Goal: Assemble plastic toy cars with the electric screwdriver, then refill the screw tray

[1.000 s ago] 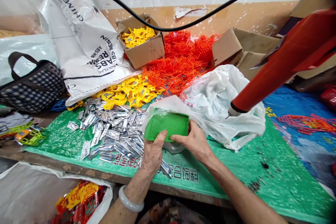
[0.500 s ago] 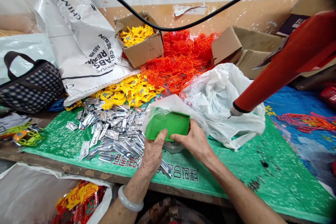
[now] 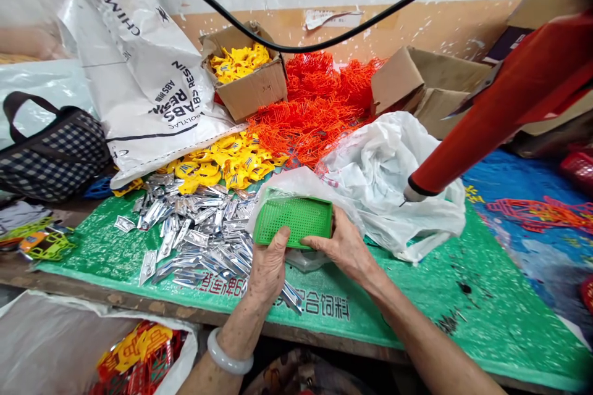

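Note:
Between my hands is a small green plastic basket point(image 3: 296, 221) with a perforated bottom, tilted so that its inside faces me. My left hand point(image 3: 271, 259) grips its near left side, the thumb lying over the rim. On the right, my right hand point(image 3: 345, 247) holds the other end, thumb along the near edge; its remaining fingers are hidden behind. A thin translucent plastic bag point(image 3: 303, 180) lies just behind and under the basket. Shiny silver pieces point(image 3: 197, 237) are heaped to the left of my left hand.
A red power screwdriver point(image 3: 458, 151) hangs at the right, above a crumpled white bag point(image 3: 407, 154). Yellow parts point(image 3: 227, 160), orange-red plastic frames point(image 3: 319, 111) and a cardboard box point(image 3: 254, 92) lie behind. An open sack point(image 3: 60, 333) stands at the lower left.
The view has shifted slightly. The green basket has tipped a little, and both hands keep their hold on it.

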`<state>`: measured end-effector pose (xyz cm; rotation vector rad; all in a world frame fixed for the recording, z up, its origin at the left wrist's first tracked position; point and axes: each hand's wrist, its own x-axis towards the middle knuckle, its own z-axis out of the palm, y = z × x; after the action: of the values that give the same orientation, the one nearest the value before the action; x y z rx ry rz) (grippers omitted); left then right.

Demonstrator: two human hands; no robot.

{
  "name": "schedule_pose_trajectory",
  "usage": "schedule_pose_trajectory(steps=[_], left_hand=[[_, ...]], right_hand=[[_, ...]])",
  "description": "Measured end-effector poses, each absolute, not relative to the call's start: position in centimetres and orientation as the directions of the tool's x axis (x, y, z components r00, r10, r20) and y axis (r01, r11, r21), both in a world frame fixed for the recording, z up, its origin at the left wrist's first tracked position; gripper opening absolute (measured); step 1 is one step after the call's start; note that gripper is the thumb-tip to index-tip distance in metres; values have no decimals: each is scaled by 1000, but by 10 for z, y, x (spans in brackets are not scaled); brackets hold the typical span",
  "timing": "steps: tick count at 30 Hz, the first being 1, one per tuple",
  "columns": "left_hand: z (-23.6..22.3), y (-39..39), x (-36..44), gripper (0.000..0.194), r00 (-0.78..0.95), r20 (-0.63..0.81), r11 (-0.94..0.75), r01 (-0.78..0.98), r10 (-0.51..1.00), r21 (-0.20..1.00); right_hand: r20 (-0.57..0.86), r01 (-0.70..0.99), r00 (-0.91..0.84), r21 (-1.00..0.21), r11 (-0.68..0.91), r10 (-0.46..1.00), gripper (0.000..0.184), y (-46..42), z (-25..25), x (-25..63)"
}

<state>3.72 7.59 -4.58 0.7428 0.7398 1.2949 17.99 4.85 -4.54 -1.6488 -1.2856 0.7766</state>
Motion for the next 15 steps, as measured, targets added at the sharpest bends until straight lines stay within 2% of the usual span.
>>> schedule_pose_trajectory(steps=[5,15], left_hand=[[-50,75,36,56,139,-62,126,-522,988,844],[-48,74,36,56,148,-86,149,-500,985,853]], right_hand=[[-27,359,294,-923,-136,956,82,50,-41,178],[-92,453,319,-859,-237,943,74,49,-36,178]])
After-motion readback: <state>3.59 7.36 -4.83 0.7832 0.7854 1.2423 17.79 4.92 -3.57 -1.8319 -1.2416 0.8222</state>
